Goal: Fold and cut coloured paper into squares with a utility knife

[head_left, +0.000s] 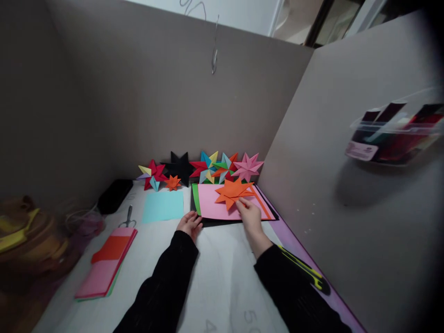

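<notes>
Single head cam, worn high, aimed fwd & down across white tabletop point(215, 277) toward grey partition wall point(173, 92). Fairly near: black sleeves point(166, 286) enter at bottom edge, orange paper star point(233, 192) approx. frame centre. Wide lens, periphery blurred; plastic bin point(395, 134) at right prob. closest.

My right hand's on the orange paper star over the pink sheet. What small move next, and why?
Probably lift the orange folded-paper star off the pink paper sheet toward the row of paper stars by the back wall: your right hand holds its lower point, left hand rests at the sheets' edge.
</notes>
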Motion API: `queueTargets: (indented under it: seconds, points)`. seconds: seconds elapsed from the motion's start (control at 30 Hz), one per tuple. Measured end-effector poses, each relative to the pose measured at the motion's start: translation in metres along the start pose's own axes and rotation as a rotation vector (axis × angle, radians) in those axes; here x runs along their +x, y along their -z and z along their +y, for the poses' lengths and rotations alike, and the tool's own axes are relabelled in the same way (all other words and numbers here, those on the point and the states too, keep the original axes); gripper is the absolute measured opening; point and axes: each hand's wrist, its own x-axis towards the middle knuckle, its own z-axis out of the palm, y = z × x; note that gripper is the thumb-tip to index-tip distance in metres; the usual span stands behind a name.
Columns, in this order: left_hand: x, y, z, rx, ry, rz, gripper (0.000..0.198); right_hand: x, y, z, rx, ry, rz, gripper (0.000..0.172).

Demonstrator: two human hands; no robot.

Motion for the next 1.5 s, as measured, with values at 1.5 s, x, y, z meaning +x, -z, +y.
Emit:
queueTargets:
  seconds: [1.5]
  points:
    - [-0.002, -0.006, -0.006, 0.022, -0.162, -0.015, 0.051, -0.011, -0.034, 0.009, -0.473, 0.335, -0.378, 0.020]
